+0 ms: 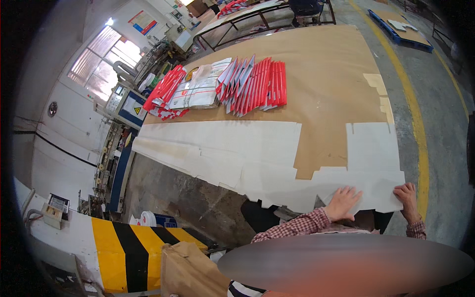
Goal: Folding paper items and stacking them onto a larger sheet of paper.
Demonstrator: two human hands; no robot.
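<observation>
1. A row of flat red and white cardboard packs (pixel 253 84) stands fanned out at the far part of the big brown cardboard-covered surface (pixel 321 59).
2. Just left of them lie flat grey and white printed sheets (pixel 198 89), and left of those is another pile of red packs (pixel 165 91), leaning over.
3. A black and yellow striped barrier (pixel 126 247) sits low on the left, near the floor. A brown paper bag (pixel 185 272) is just beside it.
4. A red and blue poster (pixel 142 22) hangs on the far white wall by the window.
5. A large flat white cardboard sheet with cut-out notches (pixel 222 153) lies across the near part of the surface. Its near edge hangs over the surface edge.
6. The left hand (pixel 342 202) lies flat on the sheet's near corner, fingers spread, pressing down. Its grip is open, not closed around anything.
7. The right hand (pixel 406 198) is at the sheet's right near corner. Its fingers curl over the edge and hold the sheet.
8. Both arms wear red checked sleeves (pixel 297 225).
9. To the right of the surface is grey floor with a yellow painted line (pixel 420 143). There is wide room there.
</observation>
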